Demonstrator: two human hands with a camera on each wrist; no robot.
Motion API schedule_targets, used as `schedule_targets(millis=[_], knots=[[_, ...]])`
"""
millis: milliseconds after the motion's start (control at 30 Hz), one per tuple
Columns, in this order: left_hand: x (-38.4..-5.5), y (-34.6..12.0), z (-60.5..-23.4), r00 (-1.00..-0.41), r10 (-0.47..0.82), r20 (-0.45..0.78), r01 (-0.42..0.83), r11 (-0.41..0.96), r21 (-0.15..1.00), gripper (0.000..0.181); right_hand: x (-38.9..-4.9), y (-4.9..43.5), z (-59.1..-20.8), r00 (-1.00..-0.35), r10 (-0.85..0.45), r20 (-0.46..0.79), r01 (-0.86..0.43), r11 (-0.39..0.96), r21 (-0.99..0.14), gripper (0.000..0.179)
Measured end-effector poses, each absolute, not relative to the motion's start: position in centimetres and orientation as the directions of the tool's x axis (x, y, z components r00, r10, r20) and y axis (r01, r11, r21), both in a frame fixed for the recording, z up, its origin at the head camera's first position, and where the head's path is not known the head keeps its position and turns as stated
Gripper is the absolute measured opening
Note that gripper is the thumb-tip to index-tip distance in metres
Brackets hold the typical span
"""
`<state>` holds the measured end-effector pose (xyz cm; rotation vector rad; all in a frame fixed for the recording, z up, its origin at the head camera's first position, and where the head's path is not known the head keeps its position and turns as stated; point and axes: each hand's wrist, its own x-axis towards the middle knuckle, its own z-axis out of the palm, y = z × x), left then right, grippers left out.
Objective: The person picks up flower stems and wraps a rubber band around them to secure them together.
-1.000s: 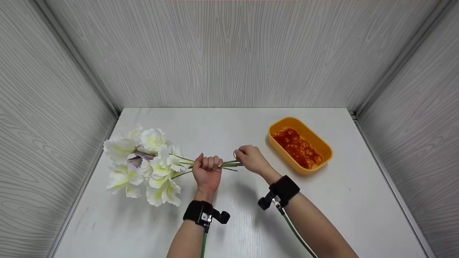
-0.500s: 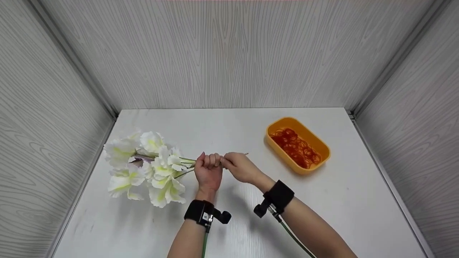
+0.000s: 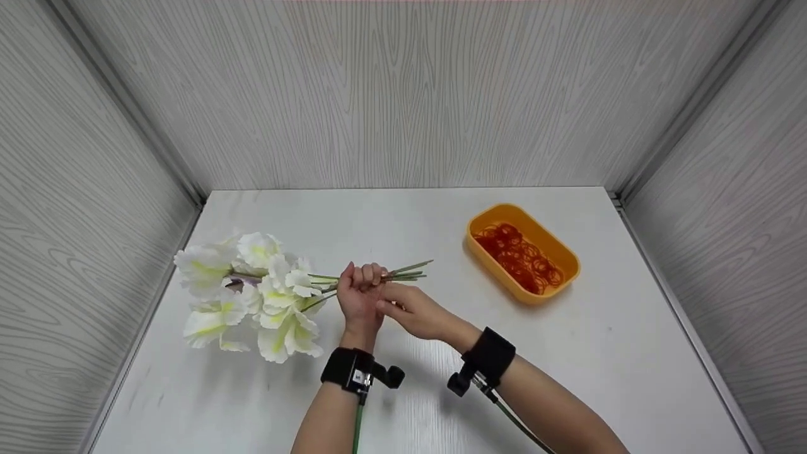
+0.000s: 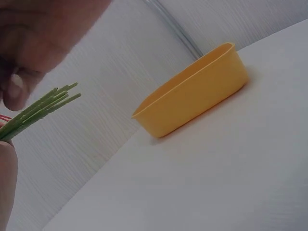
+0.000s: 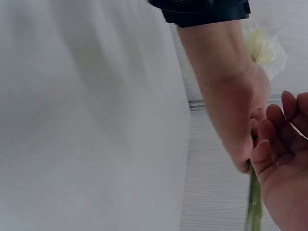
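Observation:
A bunch of white and yellow artificial flowers (image 3: 284,309), with one purple bloom among them, lies to the left in the head view. My left hand (image 3: 361,299) grips its green stems (image 3: 408,273), whose cut ends stick out to the right. A red rubber band (image 4: 5,118) loops round the stems beside the left hand in the left wrist view. Close against the left hand's heel is my right hand (image 3: 416,312). Its fingers (image 5: 276,125) are loosely bent, and nothing shows between them in the right wrist view.
An orange-yellow plastic box (image 3: 561,252) holding a heap of red rubber bands (image 3: 520,258) stands to the right on the white table (image 3: 599,366). Grey wood-grain panels (image 3: 403,94) enclose the table at the back and both sides.
My right hand has moved left from the stem ends, over the stems to the left hand, then down toward its wrist. The stem ends show again. The left hand keeps its grip.

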<state>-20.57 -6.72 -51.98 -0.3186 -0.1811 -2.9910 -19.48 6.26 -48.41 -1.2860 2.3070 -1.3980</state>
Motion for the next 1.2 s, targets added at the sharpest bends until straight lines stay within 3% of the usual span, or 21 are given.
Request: schedule_targets(millis=[267, 400, 567, 800, 967, 1200], knots=[[-20.6, -6.9, -51.5, -0.952, -0.099, 0.288, 0.128, -0.988, 0.085, 0.041, -20.3, 8.3, -53.2, -0.725, -0.669, 0.162, -0.184, -0.039, -0.982, 0.024], [-20.2, -6.5, -51.2, -0.953, -0.043, 0.299, 0.068, -0.995, 0.074, 0.041, -21.3, 9.5, -54.6, -0.823, -0.567, 0.045, 0.040, -0.138, -0.990, 0.023], [-19.7, -6.5, -51.7, -0.946, 0.039, 0.323, 0.021, -0.984, 0.179, 0.042, -23.0, 11.1, -55.2, -0.906, -0.422, -0.042, 0.141, -0.207, -0.968, 0.016], [-19.3, -6.3, -52.3, -0.966, 0.124, 0.226, -0.037, -0.934, 0.356, 0.042, -24.2, 12.3, -54.0, -0.930, -0.350, -0.113, 0.224, -0.295, -0.929, 0.020], [-19.3, -6.3, -52.6, -0.980, 0.119, 0.160, -0.030, -0.881, 0.473, 0.046, -24.6, 12.8, -52.7, -0.912, -0.396, -0.107, 0.280, -0.412, -0.867, 0.024], [-19.3, -7.0, -53.7, -0.984, 0.109, 0.140, -0.011, -0.823, 0.568, 0.051, -24.8, 13.5, -50.6, -0.865, -0.482, -0.138, 0.337, -0.356, -0.872, 0.028]])
